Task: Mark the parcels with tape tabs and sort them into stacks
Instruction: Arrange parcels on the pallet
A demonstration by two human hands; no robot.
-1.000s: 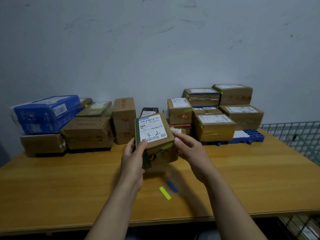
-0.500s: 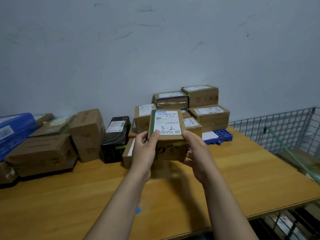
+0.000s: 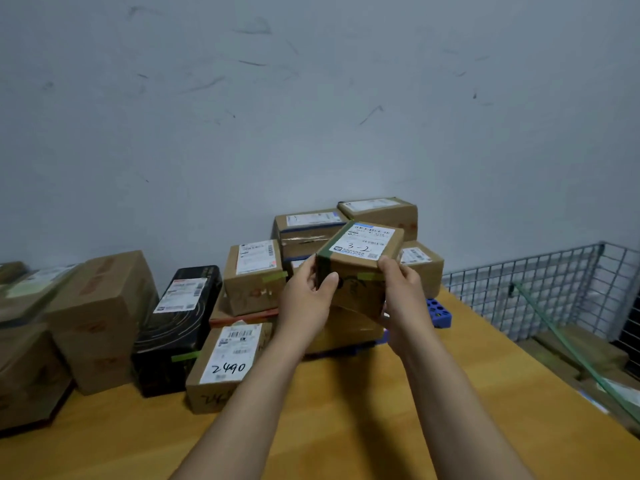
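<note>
Lifted the 3-2 parcel [image 3: 360,258], green tab [image 3: 370,276] already on, across to the right-side stack [image 3: 311,226] above the surface [image 3: 450,393]; clamped between left hand [image 3: 304,301] and right hand [image 3: 403,292], probably for stacking next.

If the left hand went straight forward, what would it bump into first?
Probably the stacked brown cardboard parcel with the dark tape band, just beyond the left hand gripping the brown cardboard box marked 3-2; depth is unclear.

Bare left hand [image 3: 304,301]; bare right hand [image 3: 403,294]; both forearms [image 3: 258,393] uncovered.
</note>
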